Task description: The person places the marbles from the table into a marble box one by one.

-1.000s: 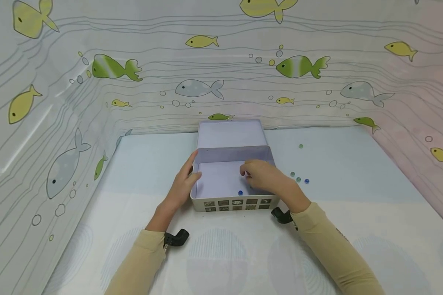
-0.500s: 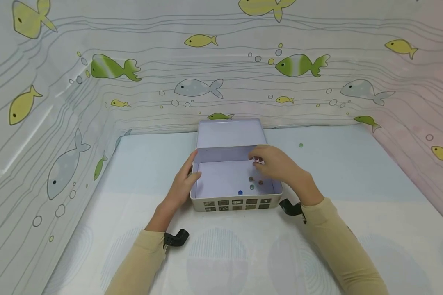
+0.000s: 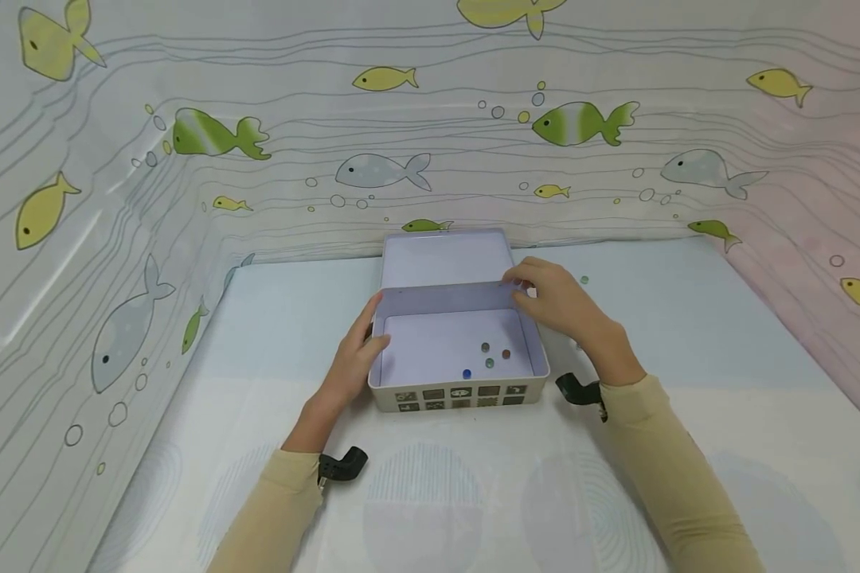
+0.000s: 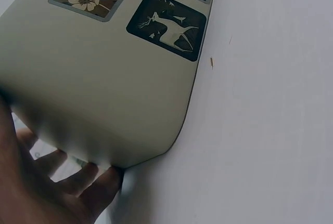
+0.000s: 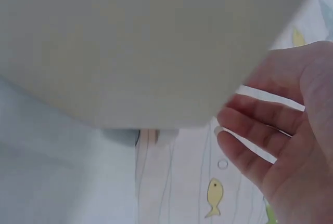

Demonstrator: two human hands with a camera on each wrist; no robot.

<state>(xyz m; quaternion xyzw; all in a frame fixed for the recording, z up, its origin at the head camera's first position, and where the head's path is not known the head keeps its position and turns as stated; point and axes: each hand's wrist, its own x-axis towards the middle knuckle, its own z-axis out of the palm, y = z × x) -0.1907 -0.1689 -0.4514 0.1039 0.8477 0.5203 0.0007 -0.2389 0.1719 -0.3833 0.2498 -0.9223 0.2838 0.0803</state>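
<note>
Fingers of the left hand [image 3: 349, 362] grip the box [image 3: 447, 398]; those of the right hand [image 3: 562, 301] sit slightly spread near its far corner, any pinch unclear. Hold it level, lest the marbles [image 3: 467, 373] roll.

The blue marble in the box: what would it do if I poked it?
The blue marble would probably roll easily, since it looks round. The box walls would likely stop it. It's probably light, being tiny compared with the right hand.
</note>
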